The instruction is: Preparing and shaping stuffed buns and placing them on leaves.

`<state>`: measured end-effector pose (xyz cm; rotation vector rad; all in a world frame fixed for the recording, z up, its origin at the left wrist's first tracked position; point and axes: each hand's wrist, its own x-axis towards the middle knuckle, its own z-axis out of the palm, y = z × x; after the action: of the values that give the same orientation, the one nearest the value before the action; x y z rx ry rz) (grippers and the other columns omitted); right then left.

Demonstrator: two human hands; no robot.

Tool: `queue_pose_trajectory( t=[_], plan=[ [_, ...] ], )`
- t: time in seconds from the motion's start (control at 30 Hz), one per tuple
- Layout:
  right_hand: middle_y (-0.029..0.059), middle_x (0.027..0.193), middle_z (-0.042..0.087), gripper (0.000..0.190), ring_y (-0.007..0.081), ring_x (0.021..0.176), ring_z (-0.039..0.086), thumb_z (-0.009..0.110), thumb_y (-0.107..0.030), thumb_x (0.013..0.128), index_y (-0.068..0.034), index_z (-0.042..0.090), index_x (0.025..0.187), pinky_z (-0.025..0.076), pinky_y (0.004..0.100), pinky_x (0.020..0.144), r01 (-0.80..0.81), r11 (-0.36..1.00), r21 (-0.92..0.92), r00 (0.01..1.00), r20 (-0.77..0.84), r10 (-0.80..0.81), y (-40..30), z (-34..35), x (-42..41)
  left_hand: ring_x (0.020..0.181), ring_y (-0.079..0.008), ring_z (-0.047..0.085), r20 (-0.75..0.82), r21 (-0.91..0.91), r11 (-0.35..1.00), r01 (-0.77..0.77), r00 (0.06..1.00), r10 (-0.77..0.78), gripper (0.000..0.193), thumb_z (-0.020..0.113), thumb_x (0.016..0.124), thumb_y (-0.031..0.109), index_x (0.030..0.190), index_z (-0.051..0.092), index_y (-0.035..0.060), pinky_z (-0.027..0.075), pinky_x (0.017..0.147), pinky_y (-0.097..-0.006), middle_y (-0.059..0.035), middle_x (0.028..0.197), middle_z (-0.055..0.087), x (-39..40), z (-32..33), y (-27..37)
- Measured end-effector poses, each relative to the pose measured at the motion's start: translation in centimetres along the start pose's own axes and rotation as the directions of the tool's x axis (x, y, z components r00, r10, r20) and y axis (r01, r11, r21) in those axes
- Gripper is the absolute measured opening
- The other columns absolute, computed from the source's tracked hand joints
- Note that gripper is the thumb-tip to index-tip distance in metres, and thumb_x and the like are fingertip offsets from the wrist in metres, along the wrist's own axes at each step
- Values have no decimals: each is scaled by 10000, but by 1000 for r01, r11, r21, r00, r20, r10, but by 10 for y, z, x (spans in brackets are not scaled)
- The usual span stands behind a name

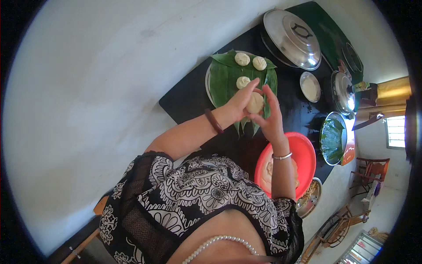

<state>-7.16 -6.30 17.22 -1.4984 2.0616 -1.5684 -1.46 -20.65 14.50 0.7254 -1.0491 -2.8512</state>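
Note:
A round, pale dough ball (255,103) is cupped between my two hands above the near edge of a leaf-lined plate. My left hand (238,101), with a dark bracelet on its wrist, holds it from the left. From the other side, the fingers and thumb of my right hand (272,114) curve around it; a silver bangle circles that wrist. Beneath them, broad green leaves (222,81) cover a white-rimmed plate (207,84). Three pleated dough buns rest on the leaves: one bun (242,59) at the back, another bun (259,63) beside it, and a third bun (243,82) near my left fingertips.
Under my right forearm is a red plastic basin (305,151) with dough (266,171); a metal bowl of chopped food (309,202) sits beyond. Farther along the black table (184,99) are a large lidded pan (291,38), a white-filled bowl (310,87), a lidded pot (342,90) and a leaf-filled basin (333,138).

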Motion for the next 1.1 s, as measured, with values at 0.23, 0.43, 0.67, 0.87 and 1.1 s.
queue_pose_trajectory(
  t=[0.23,0.43,0.67,0.87,1.1],
  plan=[
    [123,1307,546,712,253,1143,585,797,-99,757,-79,480,1394,481,351,956,-47,996,-72,927,369,70,-10,2,26,866,-247,674,11,-35,995,-91,996,92,575,442,952,622,1151,535,91,573,726,-413,-83,1026,629,-18,-18,4],
    [135,1218,610,611,232,1124,598,779,-107,776,-53,537,1335,486,344,949,59,997,-50,918,396,-35,19,9,53,796,-196,649,-404,294,892,-343,802,441,492,496,984,485,1175,561,36,548,726,-364,-88,1011,637,-23,-63,3],
    [155,1170,607,577,356,1098,576,777,-153,762,-83,545,1285,474,415,953,235,954,-185,930,330,-165,51,40,97,758,-167,620,-294,880,390,-271,335,895,264,659,891,173,1084,635,-6,498,709,-295,-80,903,654,11,-139,-20],
    [121,1187,611,572,308,1124,581,750,-221,791,-127,532,1311,386,479,1055,378,855,-355,874,442,-203,72,54,102,825,-185,644,-372,864,485,-137,476,797,372,667,871,173,1184,612,-20,511,767,-322,-106,923,682,16,-139,-29],
    [99,1238,604,579,269,1192,560,719,-281,825,-149,509,1348,292,528,1124,390,837,-383,839,523,-151,71,66,101,977,-311,648,-364,834,512,-206,494,790,312,653,829,174,1109,661,38,503,846,-405,-172,1041,662,10,-144,-33]
  ],
)
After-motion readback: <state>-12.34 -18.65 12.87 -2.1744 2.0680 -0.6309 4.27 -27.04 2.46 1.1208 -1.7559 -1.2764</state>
